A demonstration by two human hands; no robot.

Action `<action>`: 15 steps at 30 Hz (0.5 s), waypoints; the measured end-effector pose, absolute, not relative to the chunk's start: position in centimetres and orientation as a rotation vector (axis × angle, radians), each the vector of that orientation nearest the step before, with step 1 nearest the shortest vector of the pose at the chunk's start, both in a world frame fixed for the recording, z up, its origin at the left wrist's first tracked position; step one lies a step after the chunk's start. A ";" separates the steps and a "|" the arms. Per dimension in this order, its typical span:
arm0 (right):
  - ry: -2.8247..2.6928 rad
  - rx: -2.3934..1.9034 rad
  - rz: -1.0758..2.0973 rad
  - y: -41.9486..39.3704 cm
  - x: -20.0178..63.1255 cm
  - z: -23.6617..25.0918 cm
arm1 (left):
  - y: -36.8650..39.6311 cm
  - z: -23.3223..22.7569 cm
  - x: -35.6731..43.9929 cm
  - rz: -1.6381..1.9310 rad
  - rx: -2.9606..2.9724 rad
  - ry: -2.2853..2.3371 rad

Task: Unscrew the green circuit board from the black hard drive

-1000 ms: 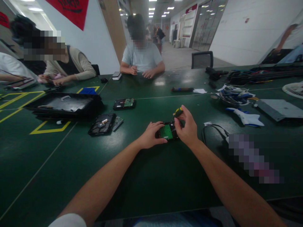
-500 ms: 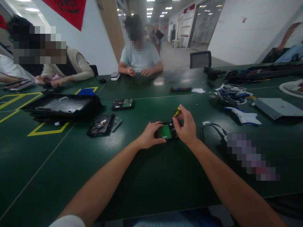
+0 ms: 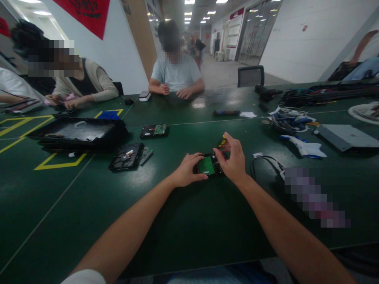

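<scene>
Green table (image 3: 183, 221) fills most of my view, and both my arms reach out across it to the middle. My left hand (image 3: 187, 170) lies flat-ish with its fingers curled on the left edge of the hard drive (image 3: 209, 165), holding it down. The drive sits on the table between my two hands, green board side up. My right hand (image 3: 234, 159) is bent at the wrist, fingers pinched shut around a small screwdriver (image 3: 222, 141) with a yellow and black handle, just above the drive's right end. Since a second ago the handle has tipped lower and my right fingers have turned a bit. My left hand has stayed put.
</scene>
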State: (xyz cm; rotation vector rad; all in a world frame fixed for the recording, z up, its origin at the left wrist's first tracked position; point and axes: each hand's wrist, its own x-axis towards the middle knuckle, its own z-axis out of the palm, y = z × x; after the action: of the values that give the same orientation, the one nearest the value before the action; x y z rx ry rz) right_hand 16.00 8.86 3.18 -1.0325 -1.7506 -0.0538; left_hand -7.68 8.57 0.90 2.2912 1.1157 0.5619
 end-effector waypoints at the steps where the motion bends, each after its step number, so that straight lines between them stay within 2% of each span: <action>1: -1.753 -1.036 -0.053 8.9 16.0 3.2 | 8.6 0.9 -7.7 0.564 2.289 1.115; 15: -1.715 -1.027 -0.043 8.9 15.9 3.2 | 8.5 1.3 -7.6 0.552 2.296 1.112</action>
State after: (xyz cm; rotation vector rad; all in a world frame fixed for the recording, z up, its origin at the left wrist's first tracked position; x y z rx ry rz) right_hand 15.88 8.90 3.16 -1.0271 -1.7149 -0.0429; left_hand -7.64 8.51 1.31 2.2956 1.1120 0.5525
